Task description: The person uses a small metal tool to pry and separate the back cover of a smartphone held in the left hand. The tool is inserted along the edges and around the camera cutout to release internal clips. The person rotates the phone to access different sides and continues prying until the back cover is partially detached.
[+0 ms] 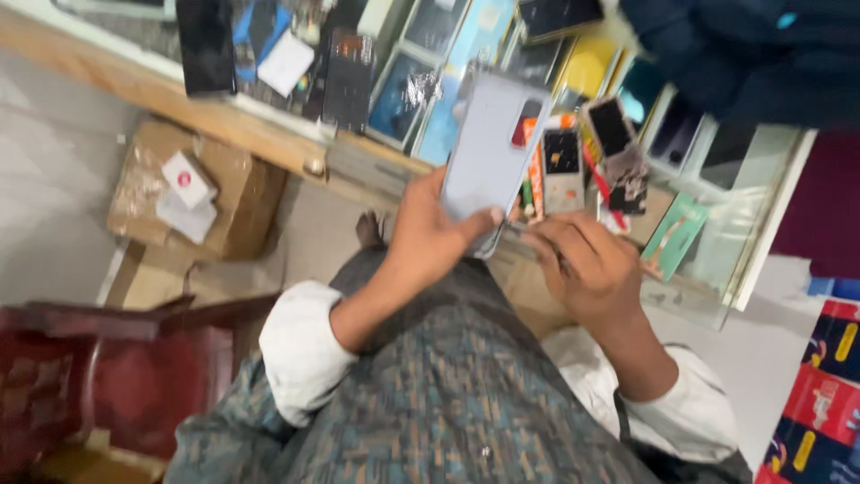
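My left hand (430,235) grips a pale grey-blue phone (491,152) by its lower end, back side up, with a dark camera cut-out near the top right corner. My right hand (587,264) is beside the phone's lower right edge with fingers curled; a thin tool seems pinched in them, but blur hides it. Both hands hover over my lap in patterned cloth, in front of a glass counter (735,233).
The glass counter holds several phones and boxed goods, among them a small keypad phone (562,166) and a green card (674,235). A cardboard box (193,188) sits on the floor at left. A dark red chair (107,376) stands lower left. Red-blue boxes (820,394) are stacked right.
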